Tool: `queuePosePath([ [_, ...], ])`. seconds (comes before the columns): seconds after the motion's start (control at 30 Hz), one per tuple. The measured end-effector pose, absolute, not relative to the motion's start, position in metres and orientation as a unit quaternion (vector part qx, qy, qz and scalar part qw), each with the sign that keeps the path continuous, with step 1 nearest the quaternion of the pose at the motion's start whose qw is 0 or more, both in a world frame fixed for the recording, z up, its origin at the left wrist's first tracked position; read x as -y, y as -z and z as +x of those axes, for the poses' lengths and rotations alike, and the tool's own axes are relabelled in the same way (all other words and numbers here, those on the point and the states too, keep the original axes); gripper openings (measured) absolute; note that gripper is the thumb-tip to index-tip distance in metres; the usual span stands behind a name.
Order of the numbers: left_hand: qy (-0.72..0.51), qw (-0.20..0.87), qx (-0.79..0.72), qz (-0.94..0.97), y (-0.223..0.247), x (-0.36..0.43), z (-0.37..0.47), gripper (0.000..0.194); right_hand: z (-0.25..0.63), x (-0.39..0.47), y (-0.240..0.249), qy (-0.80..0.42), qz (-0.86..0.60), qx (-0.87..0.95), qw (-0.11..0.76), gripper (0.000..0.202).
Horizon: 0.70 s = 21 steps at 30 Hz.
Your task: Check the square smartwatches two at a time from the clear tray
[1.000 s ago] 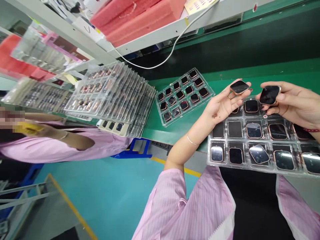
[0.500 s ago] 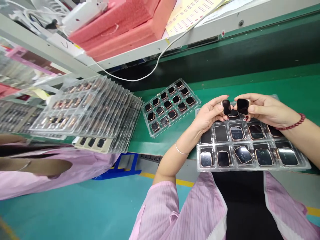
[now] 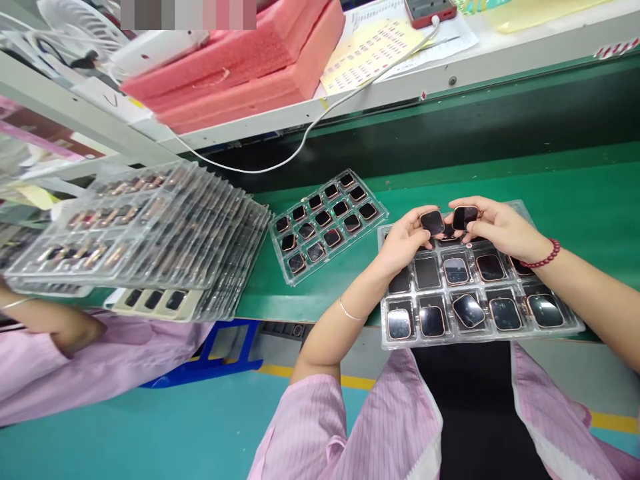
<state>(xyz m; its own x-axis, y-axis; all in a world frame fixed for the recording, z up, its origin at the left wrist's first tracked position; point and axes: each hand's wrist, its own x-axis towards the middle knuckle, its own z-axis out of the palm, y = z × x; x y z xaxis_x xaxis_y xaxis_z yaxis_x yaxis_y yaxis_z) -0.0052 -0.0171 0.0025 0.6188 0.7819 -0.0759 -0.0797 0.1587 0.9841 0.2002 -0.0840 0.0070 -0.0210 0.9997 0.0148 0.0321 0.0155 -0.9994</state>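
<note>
While both hands hover over the near tray, each pinches one watch face, and the lines below say how things stand.

Left hand (image 3: 403, 241): fingers closed narrowly on a dark watch face (image 3: 432, 222), thumb and fingertips at its edges, glass turned up towards the camera.

Right hand (image 3: 495, 227): fingers closed likewise on a second watch face (image 3: 465, 217), held just beside the first; the two pieces are nearly touching.

Where the pieces are: both are raised above the far row of the clear blister tray (image 3: 480, 333), which lies at the near edge of the green bench (image 3: 575, 193).

Handling, as I judge it: small, light and stiff, with a glossy glass front that looks slippery and apt to scratch or smudge; best taken by the rose-gold rim on two opposite sides, off the glass.

Tray contents: more watch faces sit in its pockets, one tilted face (image 3: 468, 310) lying crooked in the near row.

Nearby: a second filled tray (image 3: 327, 223) lies to the left, beside a fanned stack of trays (image 3: 165, 233).

Co-worker: a pink sleeve (image 3: 100, 373) and a forearm at far left.
</note>
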Motion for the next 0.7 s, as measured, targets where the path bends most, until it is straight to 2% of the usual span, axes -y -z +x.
queuePosePath([
  [0.17,-0.322,0.675,-0.316,0.584,-0.0038,0.0175,-0.0053,0.038,0.1989,0.0858,-0.0109,-0.487,-0.499,0.529,0.484,0.036],
  [0.37,-0.328,0.664,-0.328,0.586,-0.0048,0.0180,-0.0063,0.022,0.2000,0.0890,-0.0149,-0.504,-0.488,0.533,0.474,0.020],
  [0.47,-0.326,0.672,-0.320,0.583,-0.0069,0.0196,-0.0065,0.025,0.1997,0.0889,-0.0142,-0.498,-0.487,0.535,0.477,0.021],
  [0.6,-0.325,0.674,-0.310,0.586,-0.0067,0.0207,-0.0065,0.039,0.1989,0.0876,-0.0110,-0.483,-0.495,0.541,0.479,0.033],
  [0.7,-0.322,0.664,-0.312,0.598,-0.0038,0.0199,-0.0069,0.035,0.1988,0.0870,-0.0086,-0.477,-0.504,0.547,0.469,0.030],
])
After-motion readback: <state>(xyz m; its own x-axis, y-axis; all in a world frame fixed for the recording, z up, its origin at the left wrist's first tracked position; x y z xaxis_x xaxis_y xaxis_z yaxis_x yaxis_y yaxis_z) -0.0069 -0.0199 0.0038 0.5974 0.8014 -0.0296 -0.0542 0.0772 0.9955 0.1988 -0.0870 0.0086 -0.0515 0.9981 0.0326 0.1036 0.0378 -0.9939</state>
